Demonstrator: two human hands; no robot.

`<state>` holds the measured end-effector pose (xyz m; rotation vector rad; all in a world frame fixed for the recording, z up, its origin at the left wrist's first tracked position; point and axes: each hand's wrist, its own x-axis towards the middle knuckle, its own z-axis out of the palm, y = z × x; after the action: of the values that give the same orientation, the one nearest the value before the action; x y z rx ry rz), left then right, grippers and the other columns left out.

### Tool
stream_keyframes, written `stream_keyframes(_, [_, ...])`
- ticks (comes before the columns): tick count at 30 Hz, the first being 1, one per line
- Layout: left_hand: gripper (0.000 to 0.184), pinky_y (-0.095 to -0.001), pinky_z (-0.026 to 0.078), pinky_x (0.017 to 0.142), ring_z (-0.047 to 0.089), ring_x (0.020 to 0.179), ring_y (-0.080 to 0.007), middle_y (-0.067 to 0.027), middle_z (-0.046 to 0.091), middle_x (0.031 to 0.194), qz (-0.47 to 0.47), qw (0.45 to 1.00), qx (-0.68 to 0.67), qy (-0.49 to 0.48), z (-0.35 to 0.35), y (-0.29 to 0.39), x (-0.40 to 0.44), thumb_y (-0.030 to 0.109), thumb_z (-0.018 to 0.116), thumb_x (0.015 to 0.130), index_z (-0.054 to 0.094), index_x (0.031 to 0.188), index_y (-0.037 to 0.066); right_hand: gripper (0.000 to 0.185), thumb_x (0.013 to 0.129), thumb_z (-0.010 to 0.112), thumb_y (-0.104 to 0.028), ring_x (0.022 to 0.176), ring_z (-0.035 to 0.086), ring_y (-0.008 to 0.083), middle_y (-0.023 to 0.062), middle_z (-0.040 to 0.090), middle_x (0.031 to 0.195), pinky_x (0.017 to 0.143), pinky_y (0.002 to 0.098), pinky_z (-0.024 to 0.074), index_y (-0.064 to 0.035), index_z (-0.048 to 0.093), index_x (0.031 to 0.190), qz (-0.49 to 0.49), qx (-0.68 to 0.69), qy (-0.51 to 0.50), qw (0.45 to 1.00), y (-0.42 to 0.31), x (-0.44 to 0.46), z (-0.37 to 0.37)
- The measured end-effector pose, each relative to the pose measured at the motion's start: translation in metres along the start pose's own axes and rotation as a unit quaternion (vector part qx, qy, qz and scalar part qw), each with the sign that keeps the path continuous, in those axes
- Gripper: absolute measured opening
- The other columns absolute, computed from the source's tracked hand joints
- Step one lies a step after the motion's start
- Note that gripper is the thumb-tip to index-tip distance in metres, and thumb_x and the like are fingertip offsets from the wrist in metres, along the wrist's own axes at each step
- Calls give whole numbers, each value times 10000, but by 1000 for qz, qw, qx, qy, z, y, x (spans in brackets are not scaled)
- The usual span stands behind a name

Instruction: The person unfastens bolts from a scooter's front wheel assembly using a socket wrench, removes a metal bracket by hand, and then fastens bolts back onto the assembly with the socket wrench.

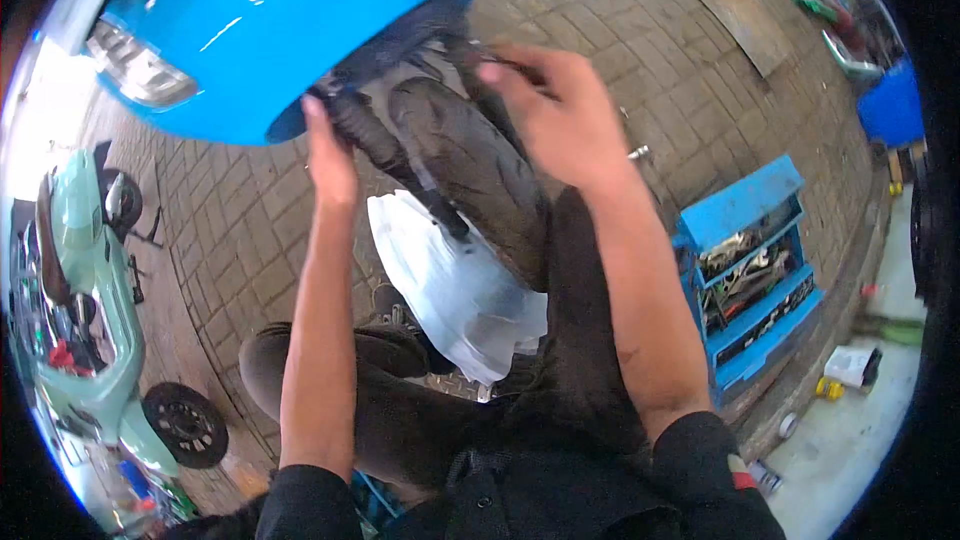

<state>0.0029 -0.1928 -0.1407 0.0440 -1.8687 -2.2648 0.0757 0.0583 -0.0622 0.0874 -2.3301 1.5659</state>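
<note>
Dark shirt (480,505) right up close, just below the tyre, and out of its sleeves two bare forearms go reaching up on either side of that rubber! Centre stage, the tyre (465,155) sits tucked under the blue bodywork (270,50), its long axis slanting from upper left, at the bodywork, to lower right, where its near end points towards the person's trouser leg (578,270). Just left of the tyre, a dark ribbed tube (372,132) slants almost parallel with it.

Now the left hand (330,155), left of the tyre, fingers up at the bodywork's lower edge; whether they grip, I cannot tell! Over to the right of the tyre, the right hand (565,110) is closed narrowly around a slim dark object (528,76), blurred, angled towards the tyre's upper end.

White sheeting (440,285) spreads beneath the tyre's near end. Well right of the tyre, a blue toolbox (765,325) gapes, tools (745,275) in its trays; far left, pale green bodywork (120,380) with a black wheel (185,425) beside it!
</note>
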Motion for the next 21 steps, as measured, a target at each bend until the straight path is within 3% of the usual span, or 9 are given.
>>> stream_keyframes(2, [816,-426,367,1191,486,1418,-298,-165,517,1535,-19,991,120,-64,-60,-53,-6,654,407,1084,424,1573,1,331,989,686,-191,976,756,270,207,789,1046,867,386,545,91,725,1158,20,24,44,999,-5,-6,-25])
stream_keyframes(4, [937,-472,363,1204,461,1460,-416,-296,447,1589,-79,946,294,112,-75,-77,-57,664,565,1008,390,1569,-66,328,993,700,-188,834,697,182,107,765,912,750,336,518,77,732,1183,70,31,22,997,4,2,-47])
stream_keyframes(5, [974,-487,342,1219,450,1454,-454,-334,440,1574,-119,878,409,218,-100,-130,-87,670,616,974,416,1535,-101,327,994,705,-187,787,678,152,74,757,867,711,319,508,73,734,1191,85,35,11,996,8,5,-56])
stream_keyframes(8, [1415,-555,255,1257,296,1545,-454,-349,385,1586,-435,736,486,180,-121,-187,-192,865,780,660,300,1605,-72,327,1006,717,-208,634,482,60,-40,576,720,576,248,364,37,743,1221,188,127,8,974,19,15,-58])
stream_keyframes(9, [1446,-546,300,1237,363,1511,-445,-340,418,1571,-485,724,449,198,-113,-188,-217,860,812,620,312,1596,-83,312,1012,715,-212,619,413,36,-69,496,707,556,242,302,19,751,1219,208,151,9,966,24,16,-54])
stream_keyframes(10, [1423,-515,363,1201,455,1451,-436,-332,452,1553,-442,844,272,136,-121,-191,-223,842,816,636,333,1576,-111,297,1018,714,-216,603,343,11,-98,416,694,535,236,240,1,759,1216,230,173,8,958,26,16,-52])
stream_keyframes(11, [1424,-500,388,1181,488,1422,-433,-326,475,1537,-438,856,250,112,-126,-197,-226,852,799,646,334,1569,-127,297,1018,714,-216,603,343,11,-98,416,694,535,236,240,1,759,1216,227,172,-2,958,26,18,-50])
stream_keyframes(19, [1163,-457,425,1129,559,1356,-357,-199,552,1538,-569,815,78,79,-166,-220,-183,844,662,815,444,1576,-7,298,997,744,-208,635,400,13,-102,488,753,539,225,276,0,752,1210,248,148,19,957,31,18,-45])
stream_keyframes(21, [1086,-447,436,1141,578,1353,-337,-181,568,1529,-513,857,4,60,-171,-242,-184,788,661,863,439,1587,9,303,994,748,-208,639,408,13,-100,492,753,542,222,286,-2,748,1217,250,138,29,958,27,17,-44])
